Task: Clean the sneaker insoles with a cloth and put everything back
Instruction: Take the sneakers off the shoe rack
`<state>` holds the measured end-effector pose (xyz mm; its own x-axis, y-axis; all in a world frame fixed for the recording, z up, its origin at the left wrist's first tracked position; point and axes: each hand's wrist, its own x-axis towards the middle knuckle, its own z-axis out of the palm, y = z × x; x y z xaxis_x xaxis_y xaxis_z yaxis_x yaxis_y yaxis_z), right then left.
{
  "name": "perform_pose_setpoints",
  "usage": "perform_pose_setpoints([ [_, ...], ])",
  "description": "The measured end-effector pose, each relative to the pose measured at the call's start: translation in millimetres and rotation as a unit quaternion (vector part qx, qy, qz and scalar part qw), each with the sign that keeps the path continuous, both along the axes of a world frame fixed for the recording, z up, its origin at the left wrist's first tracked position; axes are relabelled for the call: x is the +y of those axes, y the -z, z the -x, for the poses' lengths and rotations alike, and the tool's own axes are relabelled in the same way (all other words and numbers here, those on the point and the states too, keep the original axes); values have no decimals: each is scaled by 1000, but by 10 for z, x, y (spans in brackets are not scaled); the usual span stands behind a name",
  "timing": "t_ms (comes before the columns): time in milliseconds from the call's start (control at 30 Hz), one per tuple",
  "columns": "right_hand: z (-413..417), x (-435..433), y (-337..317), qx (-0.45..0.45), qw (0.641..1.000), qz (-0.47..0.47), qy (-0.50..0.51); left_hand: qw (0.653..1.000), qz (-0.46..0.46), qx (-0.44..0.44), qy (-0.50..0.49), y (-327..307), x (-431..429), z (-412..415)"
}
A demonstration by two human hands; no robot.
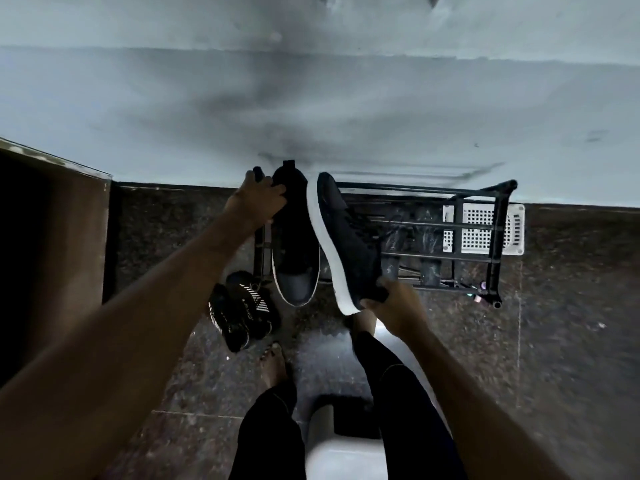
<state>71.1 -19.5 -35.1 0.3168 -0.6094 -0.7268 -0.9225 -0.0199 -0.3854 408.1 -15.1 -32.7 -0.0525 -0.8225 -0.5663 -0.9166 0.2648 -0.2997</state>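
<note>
Two black sneakers with white soles are held up over a black metal shoe rack [478, 223]. My left hand [258, 197] grips the heel end of the left sneaker [296, 251], whose toe points toward me. My right hand [391, 301] grips one end of the right sneaker [349, 244], which is tilted on its side with the white sole edge facing left. No cloth or loose insole shows.
A pair of black shoes with white stripes [242, 311] lies on the dark speckled floor left of the rack. A white perforated basket [485, 228] sits under the rack's right end. A white stool [343, 452] stands between my legs. A pale wall rises behind.
</note>
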Motion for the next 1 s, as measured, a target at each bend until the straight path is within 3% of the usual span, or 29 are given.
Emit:
perform_pose_setpoints([
  [133,-69,-63,-390,10,996,69,-48,999,45,7,-22,-277,160,15],
  [300,-201,39,-670,18,991,124,-55,975,76,76,-196,-673,432,360],
  [500,-275,204,-455,61,986,115,-101,902,59,166,-394,-621,571,1062],
  [733,-244,275,-231,93,978,145,-121,816,88,216,-528,-497,551,1613],
  [833,-195,308,-236,78,976,147,-143,813,91,210,-535,-538,615,1646],
  [1000,-101,271,-240,55,982,129,-131,843,66,181,-503,-671,574,1575],
])
